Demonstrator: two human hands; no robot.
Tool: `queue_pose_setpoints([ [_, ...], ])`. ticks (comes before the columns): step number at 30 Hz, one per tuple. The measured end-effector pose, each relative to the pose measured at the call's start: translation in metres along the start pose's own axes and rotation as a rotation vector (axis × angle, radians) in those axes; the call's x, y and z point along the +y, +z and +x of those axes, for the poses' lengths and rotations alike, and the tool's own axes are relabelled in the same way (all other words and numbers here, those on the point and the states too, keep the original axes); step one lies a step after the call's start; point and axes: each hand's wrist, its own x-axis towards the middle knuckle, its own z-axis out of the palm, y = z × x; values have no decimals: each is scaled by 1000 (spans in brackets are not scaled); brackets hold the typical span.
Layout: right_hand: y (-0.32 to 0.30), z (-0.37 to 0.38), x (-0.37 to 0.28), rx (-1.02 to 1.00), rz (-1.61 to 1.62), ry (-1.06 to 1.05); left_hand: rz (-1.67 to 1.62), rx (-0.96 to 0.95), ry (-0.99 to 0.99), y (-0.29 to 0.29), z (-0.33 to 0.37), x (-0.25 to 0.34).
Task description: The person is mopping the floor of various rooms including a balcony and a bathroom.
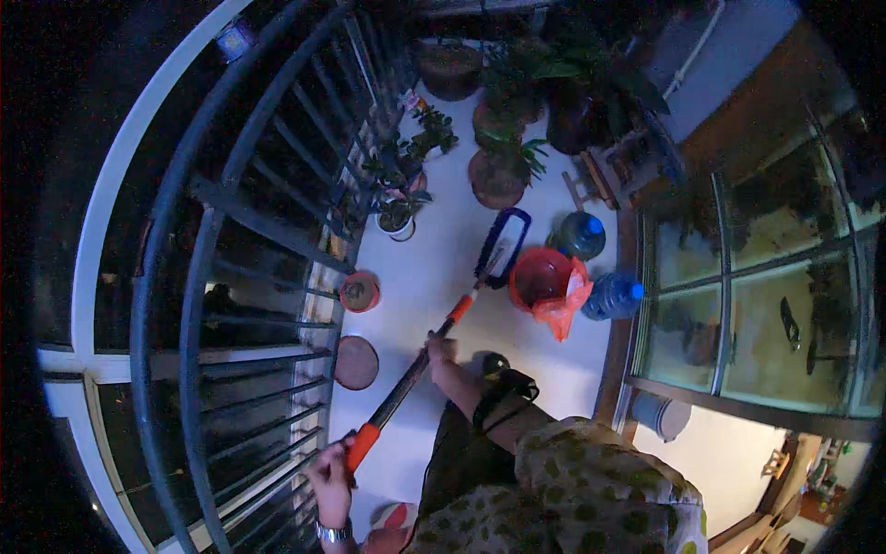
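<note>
A long-handled mop [397, 392] slants across the balcony floor. Its pole is black with orange sections, and its oval head [503, 247] has a dark blue fringe round a pale middle. At the upper end of the pole, my left hand [329, 485] is closed around the orange grip, with a metal watch on that wrist. Farther down, my right hand [442, 350] wraps the dark shaft; a black strap or cord hangs on that forearm. The mop head lies on the pale floor just left of a red bucket [535, 277] with a red plastic bag over its rim.
Two large blue water bottles [581, 235] stand beside the bucket, near the sliding glass door [720, 314]. Potted plants [397, 217] line the railing and the far end. A small pot [360, 292] and a round brown disc [356, 362] sit along the metal railing [198, 277].
</note>
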Motion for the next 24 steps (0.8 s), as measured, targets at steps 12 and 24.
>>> queue_pose_setpoints([
  [12, -6, 167, -135, -19, 124, 159, -233, -443, -21, 170, 81, 59],
  [24, -28, 208, -357, -161, -596, -62, -288, -809, 164, 374, 119, 97],
])
